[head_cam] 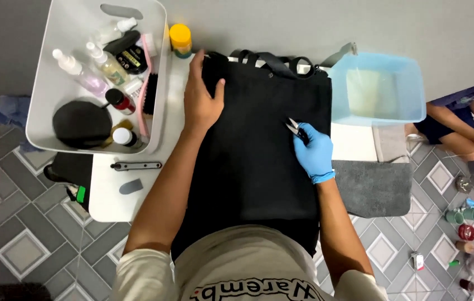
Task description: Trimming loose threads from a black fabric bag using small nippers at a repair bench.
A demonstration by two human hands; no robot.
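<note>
A black fabric bag (253, 156) with black handles lies flat across a small white table (106, 195) in front of me. My bare left hand (200, 95) presses flat on the bag's upper left corner, fingers spread. My right hand (314, 150), in a blue glove, rests on the bag's right side and grips small thread snips (295, 128) whose tips touch the fabric.
A white bin (53, 120) of spray bottles, brushes and a black pad stands at the left. A yellow-capped bottle (180, 40) stands behind the bag. A pale blue tub (379, 89) and a grey towel (373, 187) lie at the right. Another person sits on the tiled floor at the far right.
</note>
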